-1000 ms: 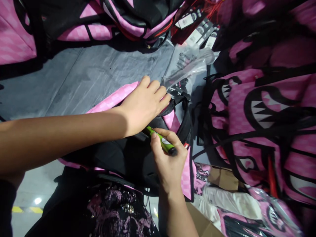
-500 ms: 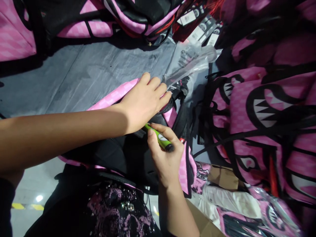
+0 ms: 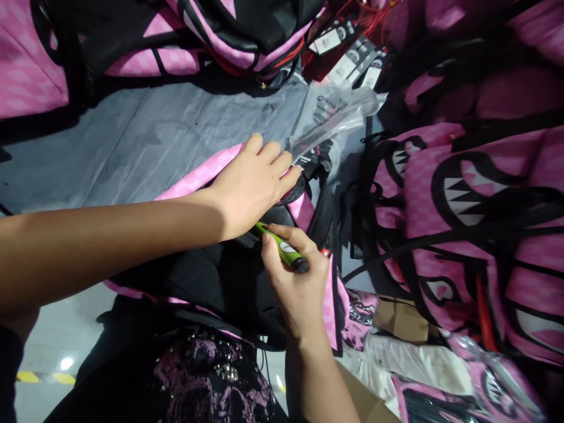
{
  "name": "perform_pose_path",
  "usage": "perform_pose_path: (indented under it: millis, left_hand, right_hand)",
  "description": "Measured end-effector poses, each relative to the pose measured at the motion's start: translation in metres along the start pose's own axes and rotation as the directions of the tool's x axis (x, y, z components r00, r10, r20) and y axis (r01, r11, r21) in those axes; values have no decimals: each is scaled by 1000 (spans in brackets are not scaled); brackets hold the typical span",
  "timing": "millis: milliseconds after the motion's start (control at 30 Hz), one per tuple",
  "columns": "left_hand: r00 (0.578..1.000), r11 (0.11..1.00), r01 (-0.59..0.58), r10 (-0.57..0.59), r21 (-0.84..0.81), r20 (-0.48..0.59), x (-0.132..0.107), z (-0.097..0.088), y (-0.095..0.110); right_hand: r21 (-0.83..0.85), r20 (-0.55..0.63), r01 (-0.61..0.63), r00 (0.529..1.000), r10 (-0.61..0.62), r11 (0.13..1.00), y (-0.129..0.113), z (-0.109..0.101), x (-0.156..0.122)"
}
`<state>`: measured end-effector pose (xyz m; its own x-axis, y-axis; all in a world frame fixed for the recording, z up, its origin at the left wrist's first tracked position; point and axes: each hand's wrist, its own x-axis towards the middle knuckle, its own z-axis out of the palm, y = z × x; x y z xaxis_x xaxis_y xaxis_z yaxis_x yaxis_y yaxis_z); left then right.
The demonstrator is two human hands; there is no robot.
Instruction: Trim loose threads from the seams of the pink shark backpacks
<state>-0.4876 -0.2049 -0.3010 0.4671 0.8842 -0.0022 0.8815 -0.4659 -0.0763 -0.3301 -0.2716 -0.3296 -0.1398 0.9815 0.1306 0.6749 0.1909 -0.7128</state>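
A pink and black backpack lies on a grey table in front of me. My left hand rests on its upper part with the fingers curled over the edge, pressing it down. My right hand pinches a green pen-shaped tool, whose tip points under the left palm at the black part of the backpack. The tip itself is hidden by my left hand.
More pink backpacks with a toothed-mouth print are piled at the right and along the far edge. Clear plastic bags and hang tags lie beyond the backpack. Packed bags and cardboard lie at lower right.
Both hands have kept their hold; the right hand with the green tool has shifted slightly to the left and up along the backpack.
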Motion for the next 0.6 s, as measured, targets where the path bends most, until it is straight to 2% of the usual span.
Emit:
perform_pose_path:
  millis: [333, 600]
  left_hand:
    - [997, 995, 52, -47, -85, 56, 1, 1, -1]
    - [998, 999, 32, -33, 32, 58, 2, -1, 0]
  right_hand:
    - [33, -41, 37, 999, -36, 999, 5, 3, -1]
    - [69, -34, 85, 996, -83, 994, 7, 7, 1]
